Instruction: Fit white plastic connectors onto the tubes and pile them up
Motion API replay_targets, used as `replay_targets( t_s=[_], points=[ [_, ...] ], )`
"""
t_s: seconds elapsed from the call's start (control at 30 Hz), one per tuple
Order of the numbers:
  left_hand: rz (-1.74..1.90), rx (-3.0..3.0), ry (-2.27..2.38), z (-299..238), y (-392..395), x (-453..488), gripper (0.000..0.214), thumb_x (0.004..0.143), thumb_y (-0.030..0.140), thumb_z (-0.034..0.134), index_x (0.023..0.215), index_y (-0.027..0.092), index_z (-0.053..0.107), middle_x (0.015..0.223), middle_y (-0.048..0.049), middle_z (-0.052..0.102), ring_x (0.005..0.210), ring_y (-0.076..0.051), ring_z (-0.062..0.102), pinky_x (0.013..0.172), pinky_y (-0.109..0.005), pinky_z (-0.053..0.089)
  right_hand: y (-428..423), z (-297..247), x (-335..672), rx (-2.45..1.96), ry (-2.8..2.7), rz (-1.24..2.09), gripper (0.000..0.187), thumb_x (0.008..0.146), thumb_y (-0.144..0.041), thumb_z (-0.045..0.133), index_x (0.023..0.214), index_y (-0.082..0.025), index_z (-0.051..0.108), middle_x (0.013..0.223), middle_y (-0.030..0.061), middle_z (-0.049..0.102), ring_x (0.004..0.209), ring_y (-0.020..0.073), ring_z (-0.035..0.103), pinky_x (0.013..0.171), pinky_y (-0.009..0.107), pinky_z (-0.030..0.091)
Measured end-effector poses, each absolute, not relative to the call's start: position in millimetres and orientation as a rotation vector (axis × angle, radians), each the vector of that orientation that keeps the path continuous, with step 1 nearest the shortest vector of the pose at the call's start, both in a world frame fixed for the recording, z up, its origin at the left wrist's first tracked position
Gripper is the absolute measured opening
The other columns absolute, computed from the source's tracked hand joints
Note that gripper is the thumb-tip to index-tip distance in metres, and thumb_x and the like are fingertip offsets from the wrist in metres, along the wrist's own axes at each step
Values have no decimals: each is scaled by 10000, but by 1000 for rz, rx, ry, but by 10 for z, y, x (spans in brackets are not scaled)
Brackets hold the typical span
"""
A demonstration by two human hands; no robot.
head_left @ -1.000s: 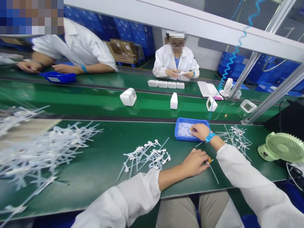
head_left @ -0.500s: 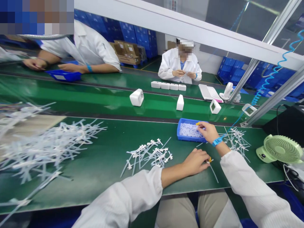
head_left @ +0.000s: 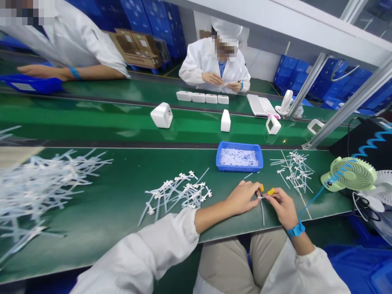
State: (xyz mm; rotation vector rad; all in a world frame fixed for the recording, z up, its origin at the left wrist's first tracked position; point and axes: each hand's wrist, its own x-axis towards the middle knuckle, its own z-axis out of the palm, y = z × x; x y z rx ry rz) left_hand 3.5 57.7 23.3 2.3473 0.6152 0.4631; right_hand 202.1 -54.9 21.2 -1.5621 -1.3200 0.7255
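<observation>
My left hand point(head_left: 243, 198) pinches a small white connector point(head_left: 259, 197) with a thin translucent tube point(head_left: 262, 214) hanging from it toward the table edge. Close on its right, my right hand point(head_left: 282, 206) has thumb and forefinger closed on a short white tube piece point(head_left: 264, 197) that meets the connector. Each hand wears a yellow finger cot, and my right wrist has a blue strap point(head_left: 296, 229). Beyond my hands stands a blue tray point(head_left: 218, 162) of short tube pieces point(head_left: 239, 157). Joined tubes with white connectors point(head_left: 183, 190) lie left of my left hand.
A large tube heap point(head_left: 45, 183) covers the left side. More connector tubes point(head_left: 295, 169) lie right, near a green fan point(head_left: 352, 174). White housings point(head_left: 162, 115) stand on the green belt point(head_left: 122, 122). Two people point(head_left: 220, 61) work across it. A coiled blue cord point(head_left: 372, 145) hangs right.
My right hand has left the blue tray and come down beside my left hand, now touching the connector area with a short tube piece. The view has shifted a little to the right.
</observation>
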Motion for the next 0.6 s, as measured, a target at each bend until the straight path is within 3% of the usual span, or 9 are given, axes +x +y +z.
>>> replay_targets(
  t_s=[0.2,0.43,0.6],
  points=[
    [446,2339,617,228,582,48,298,954,210,749,1194,229,573,1114,1,768,1113,-256,678,958,-377,403,-545,210,1965,-1672,-1488,610,280,988,-533,716,1025,-255,726,950,48,847,664,214,727,685,338,570],
    [443,2320,627,242,581,47,254,955,191,748,1145,227,583,1097,1,765,1101,-250,682,959,-369,399,-538,212,1982,-1677,-1395,634,319,980,-566,725,1003,-248,708,956,62,839,799,248,784,735,332,584],
    [452,2316,638,240,580,55,247,939,179,757,1100,229,576,1081,2,756,1087,-246,686,951,-358,402,-531,225,1974,-1719,-1494,567,294,990,-540,707,990,-246,713,887,29,820,630,190,681,648,303,519]
  ],
)
